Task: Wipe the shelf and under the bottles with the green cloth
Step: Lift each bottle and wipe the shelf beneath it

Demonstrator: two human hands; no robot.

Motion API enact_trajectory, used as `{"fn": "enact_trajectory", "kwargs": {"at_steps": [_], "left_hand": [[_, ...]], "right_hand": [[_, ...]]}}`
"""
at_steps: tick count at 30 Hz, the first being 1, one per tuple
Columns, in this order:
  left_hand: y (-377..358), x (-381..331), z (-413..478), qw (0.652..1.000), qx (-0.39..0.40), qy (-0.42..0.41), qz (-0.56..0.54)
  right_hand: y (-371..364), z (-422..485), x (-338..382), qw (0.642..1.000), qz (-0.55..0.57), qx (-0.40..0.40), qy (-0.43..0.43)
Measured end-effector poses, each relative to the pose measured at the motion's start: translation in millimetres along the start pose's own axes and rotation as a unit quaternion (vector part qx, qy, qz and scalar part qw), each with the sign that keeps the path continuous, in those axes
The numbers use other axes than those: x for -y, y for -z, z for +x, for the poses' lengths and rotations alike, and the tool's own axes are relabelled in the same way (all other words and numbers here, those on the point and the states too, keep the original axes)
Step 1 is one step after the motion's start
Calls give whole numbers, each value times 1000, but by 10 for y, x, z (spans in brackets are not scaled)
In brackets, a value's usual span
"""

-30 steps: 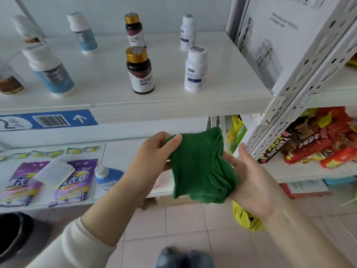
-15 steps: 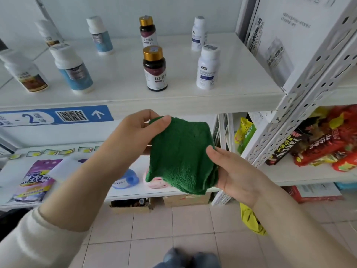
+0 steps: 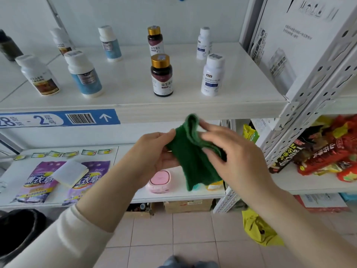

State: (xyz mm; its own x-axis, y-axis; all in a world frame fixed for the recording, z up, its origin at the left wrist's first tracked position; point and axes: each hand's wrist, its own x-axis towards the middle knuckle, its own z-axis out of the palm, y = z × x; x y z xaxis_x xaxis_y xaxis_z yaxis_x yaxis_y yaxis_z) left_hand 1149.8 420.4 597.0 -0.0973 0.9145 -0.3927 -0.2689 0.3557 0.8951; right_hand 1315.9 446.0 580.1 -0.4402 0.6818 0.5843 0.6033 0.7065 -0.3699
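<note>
The cloth [image 3: 190, 151] hangs in the air in front of the shelf [image 3: 135, 101], below its front edge and touching nothing on it. Both hands grip it: the left hand [image 3: 154, 151] pinches its left edge between thumb and fingers, and the right hand [image 3: 231, 151] closes over its upper right part, fingertips drawing a fold up at the top. This looks like folding or bunching it into a pad before the first wipe, so the task seems barely begun. The cloth's long axis runs nearly vertical, leaning a little, with the folded peak pointing up toward the shelf edge and a loose corner trailing down. On the shelf the bottles stand upright and well apart in two loose rows; nearest the cloth are the gold-capped bottle [image 3: 161, 76] and the white bottle [image 3: 212, 75], so wiping under them will probably mean lifting each one. A lower shelf [image 3: 173, 194] with packets sits behind the hands.
</note>
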Motion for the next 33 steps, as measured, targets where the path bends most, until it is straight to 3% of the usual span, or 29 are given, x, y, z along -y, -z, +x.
{"fn": "enact_trajectory", "kwargs": {"at_steps": [3,6,8,10,13,15,17,20,25,29,31,33], "left_hand": [[-47,-64,-28,996,45,10,-72],[-45,-100,-50,998,58,-17,-33],[-34,-115,-43,999,39,-36,6],[-22,-145,-12,998,21,-49,42],[-71,-255,1,990,48,-72,109],[-162,-360,-13,983,97,-90,128],[-281,-478,-21,978,132,-110,115],[-465,-626,40,972,140,-149,117],[-829,-760,317,963,111,-178,168],[-1155,-1120,692,945,75,-220,232],[-1260,-1340,876,913,21,-269,306],[-1270,-1502,1016,860,-41,-324,393]], "right_hand": [[26,-45,50,995,-46,20,89],[104,-54,40,992,-28,73,100],[188,-56,8,988,35,120,85],[293,-36,-67,974,178,139,17],[377,28,-288,939,308,102,-115],[359,61,-430,908,357,133,-174],[354,89,-506,855,457,151,-193],[416,110,-596,803,545,121,-209],[617,222,-703,744,598,81,-286],[820,667,-1037,764,536,24,-358],[863,1009,-1237,823,453,-20,-342],[814,1328,-1427,917,288,-66,-269]]}}
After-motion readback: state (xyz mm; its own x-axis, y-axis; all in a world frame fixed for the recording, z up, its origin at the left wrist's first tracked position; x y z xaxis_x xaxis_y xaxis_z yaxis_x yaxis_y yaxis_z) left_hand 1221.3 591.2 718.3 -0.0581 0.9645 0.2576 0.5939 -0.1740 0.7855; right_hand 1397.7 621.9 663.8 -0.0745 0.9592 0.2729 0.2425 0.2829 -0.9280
